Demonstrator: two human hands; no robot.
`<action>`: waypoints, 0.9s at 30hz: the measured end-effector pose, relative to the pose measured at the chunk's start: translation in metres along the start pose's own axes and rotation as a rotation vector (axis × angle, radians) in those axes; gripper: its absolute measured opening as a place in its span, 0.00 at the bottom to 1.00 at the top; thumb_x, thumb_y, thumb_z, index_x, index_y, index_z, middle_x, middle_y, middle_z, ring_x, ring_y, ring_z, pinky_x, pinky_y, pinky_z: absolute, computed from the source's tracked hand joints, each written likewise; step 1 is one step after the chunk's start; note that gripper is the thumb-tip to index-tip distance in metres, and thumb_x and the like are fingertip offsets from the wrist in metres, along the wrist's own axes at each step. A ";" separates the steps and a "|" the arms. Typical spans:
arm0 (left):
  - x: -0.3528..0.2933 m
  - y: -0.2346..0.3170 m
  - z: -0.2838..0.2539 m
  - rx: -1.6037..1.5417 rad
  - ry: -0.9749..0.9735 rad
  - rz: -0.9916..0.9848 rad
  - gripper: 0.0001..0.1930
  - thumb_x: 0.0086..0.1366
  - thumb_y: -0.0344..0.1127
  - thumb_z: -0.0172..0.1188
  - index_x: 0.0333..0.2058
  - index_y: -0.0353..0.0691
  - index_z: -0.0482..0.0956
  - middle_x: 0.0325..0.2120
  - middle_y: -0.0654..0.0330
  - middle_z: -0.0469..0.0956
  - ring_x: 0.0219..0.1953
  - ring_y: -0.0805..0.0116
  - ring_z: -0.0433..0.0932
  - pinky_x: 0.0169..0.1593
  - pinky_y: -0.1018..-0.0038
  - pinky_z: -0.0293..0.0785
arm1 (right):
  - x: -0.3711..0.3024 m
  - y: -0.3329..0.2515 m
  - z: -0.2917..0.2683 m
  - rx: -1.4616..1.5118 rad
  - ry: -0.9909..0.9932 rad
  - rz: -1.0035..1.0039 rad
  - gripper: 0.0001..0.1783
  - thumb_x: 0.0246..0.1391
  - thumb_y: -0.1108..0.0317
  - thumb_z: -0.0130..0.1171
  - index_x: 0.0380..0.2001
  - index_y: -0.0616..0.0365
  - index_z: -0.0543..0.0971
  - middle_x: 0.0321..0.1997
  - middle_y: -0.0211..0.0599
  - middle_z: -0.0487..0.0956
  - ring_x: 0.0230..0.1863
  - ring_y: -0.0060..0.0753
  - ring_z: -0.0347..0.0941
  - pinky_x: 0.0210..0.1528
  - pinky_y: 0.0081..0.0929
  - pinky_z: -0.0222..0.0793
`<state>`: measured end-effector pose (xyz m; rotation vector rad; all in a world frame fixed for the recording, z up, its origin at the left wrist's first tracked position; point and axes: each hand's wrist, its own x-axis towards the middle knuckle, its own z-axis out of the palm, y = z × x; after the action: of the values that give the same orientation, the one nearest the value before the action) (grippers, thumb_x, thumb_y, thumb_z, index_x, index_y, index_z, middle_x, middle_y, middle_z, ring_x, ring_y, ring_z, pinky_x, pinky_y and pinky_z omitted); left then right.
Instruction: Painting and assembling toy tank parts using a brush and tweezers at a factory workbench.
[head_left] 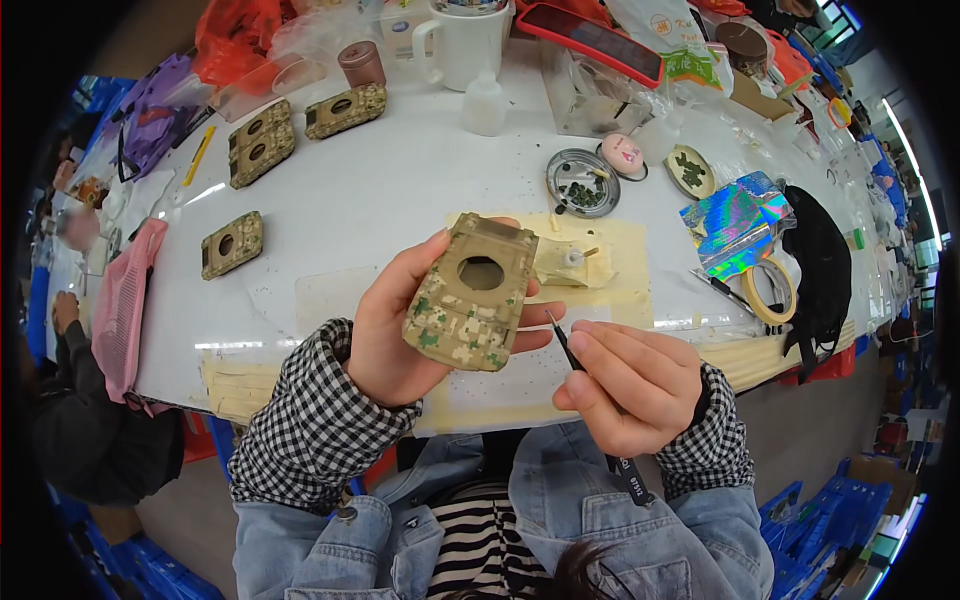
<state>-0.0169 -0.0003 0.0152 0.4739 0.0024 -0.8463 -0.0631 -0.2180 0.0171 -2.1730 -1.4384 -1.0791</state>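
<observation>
Here, the left hand [395, 325] clamps a camouflage-painted plastic tank hull with a round hole [470, 293] tilted above the white table [380, 190], facing the thin dark-handled brush [566, 345] pinched in the right hand [630, 385].

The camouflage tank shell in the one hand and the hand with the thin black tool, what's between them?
In the head view, only the thin black tool spans the gap between the camouflage-painted plastic tank shell in the left hand and the right hand.
</observation>
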 end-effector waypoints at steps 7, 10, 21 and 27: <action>-0.001 0.000 -0.002 0.043 -0.063 0.057 0.27 0.68 0.50 0.33 0.59 0.39 0.58 0.47 0.46 0.71 0.54 0.48 0.69 0.58 0.53 0.64 | 0.001 0.001 -0.005 0.304 0.056 0.383 0.19 0.40 0.71 0.70 0.35 0.63 0.74 0.37 0.49 0.78 0.33 0.43 0.79 0.30 0.26 0.76; -0.001 0.001 0.008 0.124 0.059 0.068 0.29 0.67 0.53 0.35 0.60 0.41 0.56 0.44 0.48 0.70 0.53 0.43 0.69 0.57 0.52 0.64 | 0.000 -0.002 -0.007 0.438 0.069 0.627 0.16 0.43 0.72 0.68 0.36 0.63 0.74 0.39 0.48 0.77 0.35 0.41 0.77 0.35 0.28 0.75; 0.001 -0.002 -0.006 -0.038 -0.096 0.103 0.26 0.69 0.50 0.34 0.59 0.41 0.58 0.47 0.47 0.72 0.56 0.43 0.66 0.61 0.53 0.61 | 0.010 0.000 0.005 0.980 0.344 1.118 0.12 0.61 0.66 0.47 0.39 0.66 0.64 0.39 0.46 0.72 0.39 0.38 0.77 0.39 0.31 0.79; 0.001 -0.003 -0.006 -0.042 -0.078 0.146 0.26 0.69 0.50 0.34 0.59 0.42 0.57 0.48 0.48 0.71 0.57 0.45 0.65 0.62 0.54 0.58 | 0.011 0.002 0.003 1.018 0.454 1.122 0.09 0.61 0.70 0.48 0.38 0.67 0.65 0.36 0.47 0.76 0.38 0.36 0.78 0.40 0.28 0.78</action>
<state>-0.0175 0.0000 0.0090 0.3963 -0.0851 -0.7191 -0.0576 -0.2095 0.0235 -1.3941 -0.2419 -0.2398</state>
